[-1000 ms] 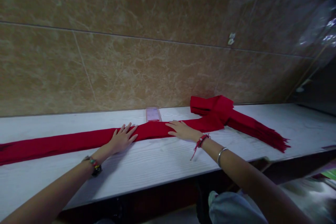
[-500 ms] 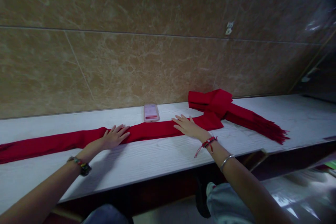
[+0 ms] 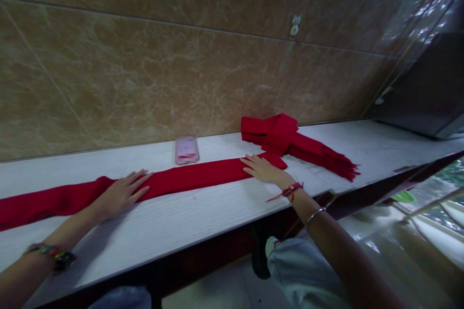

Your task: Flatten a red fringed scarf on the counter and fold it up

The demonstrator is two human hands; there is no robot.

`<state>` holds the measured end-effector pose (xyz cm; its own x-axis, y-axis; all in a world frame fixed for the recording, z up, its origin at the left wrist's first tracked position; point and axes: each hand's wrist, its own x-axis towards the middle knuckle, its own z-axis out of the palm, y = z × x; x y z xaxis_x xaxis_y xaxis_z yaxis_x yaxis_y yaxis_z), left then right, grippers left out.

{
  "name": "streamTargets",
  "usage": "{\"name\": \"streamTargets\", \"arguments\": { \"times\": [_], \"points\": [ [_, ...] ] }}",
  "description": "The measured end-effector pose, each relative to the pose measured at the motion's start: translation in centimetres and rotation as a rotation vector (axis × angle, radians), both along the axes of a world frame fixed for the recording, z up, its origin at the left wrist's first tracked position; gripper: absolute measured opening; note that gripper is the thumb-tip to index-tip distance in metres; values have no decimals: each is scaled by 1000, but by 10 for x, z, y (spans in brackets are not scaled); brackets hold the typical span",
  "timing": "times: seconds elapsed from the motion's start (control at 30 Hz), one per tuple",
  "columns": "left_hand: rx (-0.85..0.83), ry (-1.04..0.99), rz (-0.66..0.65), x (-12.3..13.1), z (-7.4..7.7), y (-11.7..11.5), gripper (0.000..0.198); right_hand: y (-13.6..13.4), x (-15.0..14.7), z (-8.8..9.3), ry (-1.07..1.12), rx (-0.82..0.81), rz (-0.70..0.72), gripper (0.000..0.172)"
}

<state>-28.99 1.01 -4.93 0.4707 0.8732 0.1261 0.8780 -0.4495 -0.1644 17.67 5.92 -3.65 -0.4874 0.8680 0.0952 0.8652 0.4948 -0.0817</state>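
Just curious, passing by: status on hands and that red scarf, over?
Left hand open, flat on red scarf. Right hand likewise. Phone just behind scarf.

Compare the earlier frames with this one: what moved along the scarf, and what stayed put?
The left hand slid leftward along the red scarf and the right hand slid rightward toward its folded end, so they are farther apart. Both lie flat and open on the cloth; nothing was gripped or released. The phone and the folded end stayed put.
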Motion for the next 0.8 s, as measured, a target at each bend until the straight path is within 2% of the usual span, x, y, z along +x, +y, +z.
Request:
{"name": "streamTargets", "arguments": {
  "times": [0.07,0.17,0.23,0.3,0.37,0.43,0.57,0.8],
  "points": [
    [-45,60,38,4,9,1,37,-2,9,10,29,42,89,50],
    [38,69,115,51,31,4,41,-4,28,22,15,33,127,50],
    [58,45,-35,99,45,6,42,-5,41,26,-29,-18,105,46],
    [0,53,-177,147,54,8,39,-6,52,27,-65,-38,101,43],
    [-41,62,-268,185,57,10,36,-8,57,25,-83,-5,118,40],
    [-57,98,-296,208,55,13,32,-11,58,22,-97,56,123,39],
    [-33,184,-259,214,48,16,36,-15,56,16,-109,188,124,40],
    [-23,113,-215,189,48,18,40,-15,78,5,11,346,68,33]
  ]
}}
